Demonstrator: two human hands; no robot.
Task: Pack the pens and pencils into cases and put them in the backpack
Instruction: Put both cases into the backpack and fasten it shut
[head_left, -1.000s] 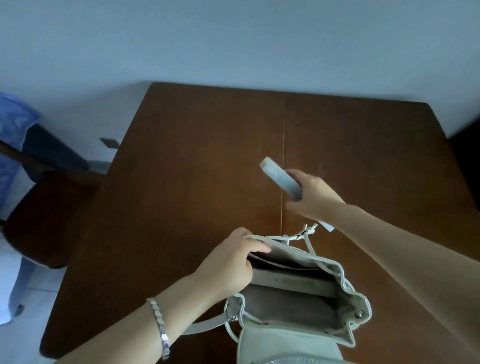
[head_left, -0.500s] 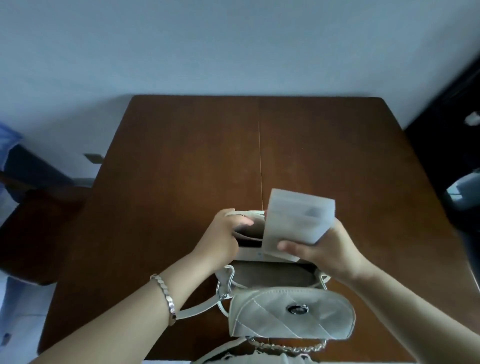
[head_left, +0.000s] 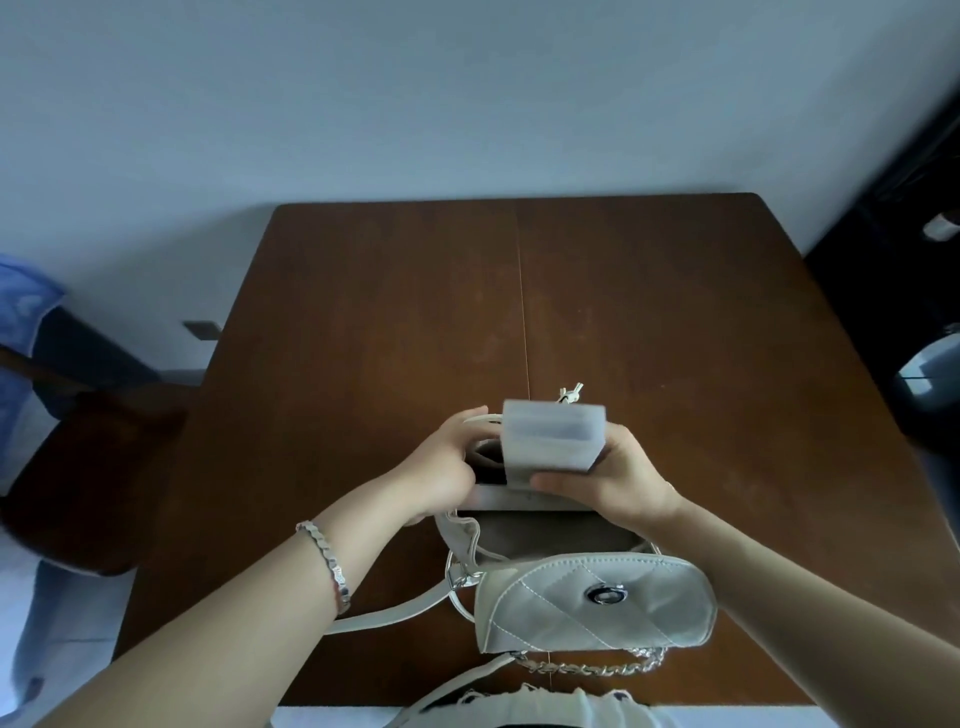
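The brown wooden desk (head_left: 675, 312) took up the middle of the view, pale wall behind it, and a dark chair (head_left: 88, 467) stood off its left edge. Down at the near end of the desk stood the small pale quilted backpack (head_left: 540, 613), mouth open to the ceiling, its flap folded toward the person. A strap (head_left: 384, 616) trailed out to the left and a metal chain (head_left: 587, 667) hung along the flap's lower edge.

And there, right over the open mouth, was the translucent pencil case (head_left: 550, 436), held upright and a little blurred. Its lower end sat down at the rim, and whether it had crossed inside could not be told. Nothing of its contents could be made out.

The right hand (head_left: 623, 483) had it, grip pinching the case, thumb laid across the lower front and fingers behind. The left hand (head_left: 447, 467) was at the left side of the mouth, grip curled round the rim of the backpack.

A silver bracelet (head_left: 327, 564) sat on the left wrist. A round metal clasp (head_left: 605, 594) shone in the middle of the flap, and the knotted drawstring ends (head_left: 570, 392) poked up just beyond the case.
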